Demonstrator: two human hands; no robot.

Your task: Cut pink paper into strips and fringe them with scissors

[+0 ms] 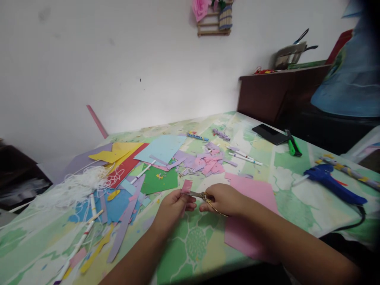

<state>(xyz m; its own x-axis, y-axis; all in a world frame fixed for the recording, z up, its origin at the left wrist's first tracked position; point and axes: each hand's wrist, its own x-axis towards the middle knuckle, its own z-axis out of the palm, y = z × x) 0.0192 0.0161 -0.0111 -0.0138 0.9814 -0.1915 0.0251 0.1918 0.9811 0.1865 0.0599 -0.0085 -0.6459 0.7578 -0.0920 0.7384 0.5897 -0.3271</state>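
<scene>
Between the thumb and fingers of my left hand (pixel 175 204) is a small pink paper strip (pixel 187 185) with a fringe of cuts along one edge. My right hand (pixel 224 198) grips gold-handled scissors (pixel 203 194), whose blades reach left to the strip's lower edge. How far apart the blades are is too small to tell. Under my right forearm lies a large pink paper sheet (pixel 252 190). Just beyond my hands is a pile of pink and purple paper scraps (pixel 209 162). A green paper sheet (pixel 158 180) lies left of the strip.
White string (pixel 80 186) lies tangled at the left, among coloured papers and white sticks. At the right are a blue glue gun (pixel 335 184) with its cord, a green utility knife (pixel 293 146) and a black phone (pixel 270 133). A wall rises behind the table.
</scene>
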